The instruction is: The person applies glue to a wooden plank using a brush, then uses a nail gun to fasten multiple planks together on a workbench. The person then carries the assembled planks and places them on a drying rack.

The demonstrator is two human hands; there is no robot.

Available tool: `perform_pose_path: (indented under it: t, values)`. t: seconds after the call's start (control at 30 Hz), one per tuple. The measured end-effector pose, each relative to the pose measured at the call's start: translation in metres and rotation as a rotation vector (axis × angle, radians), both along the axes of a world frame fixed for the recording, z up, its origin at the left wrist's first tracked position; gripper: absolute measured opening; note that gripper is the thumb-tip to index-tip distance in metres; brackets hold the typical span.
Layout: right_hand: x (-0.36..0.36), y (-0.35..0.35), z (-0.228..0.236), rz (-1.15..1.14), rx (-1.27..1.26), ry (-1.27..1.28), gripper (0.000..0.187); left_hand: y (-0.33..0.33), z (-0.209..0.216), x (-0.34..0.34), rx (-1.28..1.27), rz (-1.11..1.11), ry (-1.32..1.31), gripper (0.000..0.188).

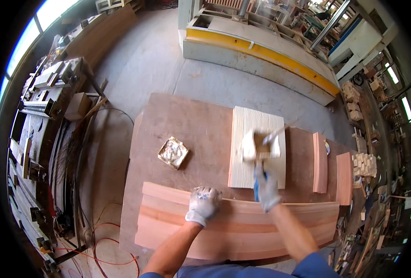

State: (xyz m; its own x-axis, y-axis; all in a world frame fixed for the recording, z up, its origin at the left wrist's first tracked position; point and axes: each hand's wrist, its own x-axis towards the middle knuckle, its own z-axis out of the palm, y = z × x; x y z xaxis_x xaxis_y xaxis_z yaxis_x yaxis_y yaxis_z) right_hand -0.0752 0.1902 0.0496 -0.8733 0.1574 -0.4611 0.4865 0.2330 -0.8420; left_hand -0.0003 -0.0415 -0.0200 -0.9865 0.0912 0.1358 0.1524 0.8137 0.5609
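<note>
My left hand [203,204], in a pale work glove, has its fingers curled over the far edge of several curved reddish boards [168,222] lying side by side in front of me. Also gloved, my right hand [266,191] is closed around the handle of a brush-like tool [259,170], blurred by motion. Its head is over a block of wood [240,169] whose top is coated white, probably with glue. On this block is a blurred, white-smeared square tub [249,147], and a pale stick-like handle [275,134] slants up from it.
A white-crusted square tray [173,153] sits left on the brown table [191,120]. Narrow curved wood pieces [320,162] stand to the right. Beyond is a large machine with a yellow edge [261,50]. A cluttered metal rack [43,111] and orange hose [106,224] are at left.
</note>
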Motion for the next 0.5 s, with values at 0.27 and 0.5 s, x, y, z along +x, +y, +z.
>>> perform_pose_path:
  t: [0.27,0.5]
  values:
    - [0.026,-0.019,-0.044,-0.073,0.151,0.007,0.034,-0.001,0.009,0.002,0.031,-0.027,-0.012,0.019]
    - [-0.243,-0.013,-0.041,-0.134,0.173,0.078,0.042,0.007,0.009,-0.003,0.075,-0.083,0.027,0.018]
